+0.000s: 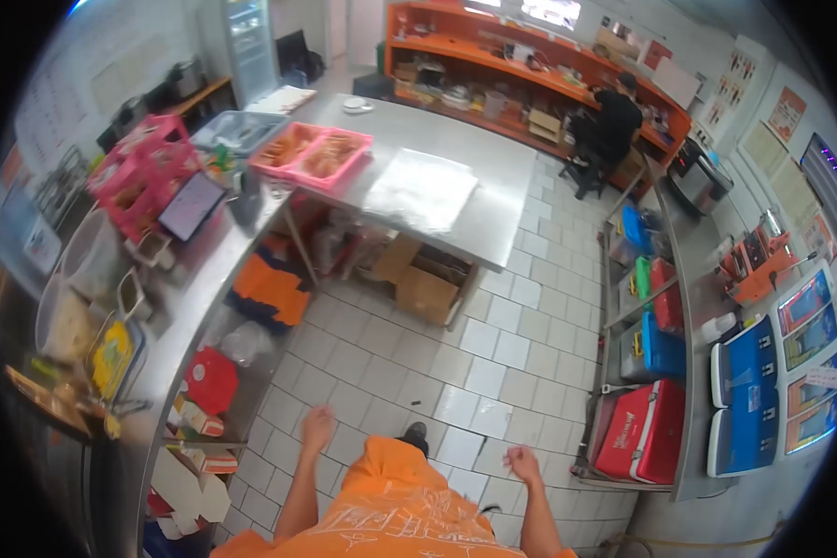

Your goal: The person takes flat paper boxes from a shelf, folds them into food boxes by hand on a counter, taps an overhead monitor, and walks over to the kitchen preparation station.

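Observation:
My left hand [317, 430] hangs in front of me over the tiled floor, its fingers loosely bent and nothing seen in it. Out to the right, my right hand [523, 463] is also over the floor, fingers half curled and slightly apart, holding nothing that I can see. Neither hand touches any surface. The lower shelf with a red packet [211, 379] and folded cartons [191, 485] is nearest to my left hand. Nearest to my right is a red cooler box [637, 432] on a low rack.
A steel table [507, 209] ahead bears pink baskets [329, 156] and a white plastic sheet [420, 189]. The left counter [172, 358] holds tubs and a tablet [192, 206]. At right, blue-and-white boxes [746, 400] stand on a counter. A person in black [614, 121] sits far back.

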A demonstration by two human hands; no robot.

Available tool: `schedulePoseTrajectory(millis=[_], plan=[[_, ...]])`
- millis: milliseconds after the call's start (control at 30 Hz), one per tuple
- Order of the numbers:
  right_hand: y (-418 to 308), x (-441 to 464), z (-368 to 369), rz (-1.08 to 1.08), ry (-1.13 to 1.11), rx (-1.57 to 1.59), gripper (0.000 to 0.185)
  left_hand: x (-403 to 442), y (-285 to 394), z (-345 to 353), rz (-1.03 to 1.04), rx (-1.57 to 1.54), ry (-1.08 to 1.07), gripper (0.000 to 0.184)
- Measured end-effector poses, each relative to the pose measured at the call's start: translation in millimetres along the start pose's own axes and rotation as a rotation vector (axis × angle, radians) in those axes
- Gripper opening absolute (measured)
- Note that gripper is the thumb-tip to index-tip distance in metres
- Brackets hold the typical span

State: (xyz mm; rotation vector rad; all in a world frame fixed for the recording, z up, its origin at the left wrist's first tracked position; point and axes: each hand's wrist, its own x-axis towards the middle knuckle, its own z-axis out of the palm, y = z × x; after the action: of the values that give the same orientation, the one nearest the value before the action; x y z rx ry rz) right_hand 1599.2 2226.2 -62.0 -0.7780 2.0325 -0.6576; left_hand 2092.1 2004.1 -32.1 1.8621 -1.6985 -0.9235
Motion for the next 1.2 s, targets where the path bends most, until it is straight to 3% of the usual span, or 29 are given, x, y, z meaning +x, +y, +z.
schedulePoseTrajectory(millis=[33,67,133,233,333,467,600,667,700,767,800,900,1000,1067,1133,1167,1200], plan=[[69,-1,-5,0.041,0.024,-0.231,0.022,20,78,28,0.045,-0.258,-0.165,0.025],[87,-26,-22,-0.037,-0.129,-0.662,0.026,45,153,49,0.168,-0.216,-0.355,0.026],[150,-84,-18,0.580,0.249,0.224,0.039,84,276,88,0.381,-0.192,-0.603,0.026],[119,12,-30,0.549,0.246,0.179,0.038,150,404,162,0.621,-0.108,-0.832,0.024],[104,128,-75,0.472,0.235,0.049,0.036,215,499,231,0.755,-0.015,-0.911,0.025],[98,239,-169,0.382,0.157,-0.202,0.034,290,561,318,0.740,-0.121,-0.837,0.024],[99,329,-282,0.295,0.093,-0.439,0.032,337,618,352,0.549,-0.221,-0.735,0.024],[116,378,-366,0.225,0.033,-0.576,0.031,359,645,359,0.291,-0.302,-0.691,0.025],[42,450,-415,0.596,0.215,0.277,0.030,373,654,366,0.258,-0.310,-0.664,0.024],[-48,599,-500,0.245,0.254,0.105,0.019,402,677,372,0.209,-0.282,-0.584,0.024],[-80,670,-534,0.075,0.281,0.054,0.024,419,687,377,0.183,-0.238,-0.542,0.024],[-245,799,-603,-0.073,0.339,0.262,0.022,479,698,409,0.035,-0.364,-0.451,0.024],[-315,879,-640,-0.082,0.306,0.286,0.020,562,729,451,0.005,-0.454,-0.408,0.024],[-281,919,-651,-0.015,0.251,0.239,0.021,626,769,480,0.059,-0.373,-0.409,0.025],[-198,933,-658,0.057,0.173,0.116,0.019,679,825,508,0.080,-0.300,-0.413,0.025],[-186,918,-665,0.195,0.019,-0.282,0.023,709,856,520,0.147,-0.280,-0.445,0.026],[-166,897,-669,0.110,-0.166,-0.410,0.027,739,884,533,0.224,-0.253,-0.472,0.026]])
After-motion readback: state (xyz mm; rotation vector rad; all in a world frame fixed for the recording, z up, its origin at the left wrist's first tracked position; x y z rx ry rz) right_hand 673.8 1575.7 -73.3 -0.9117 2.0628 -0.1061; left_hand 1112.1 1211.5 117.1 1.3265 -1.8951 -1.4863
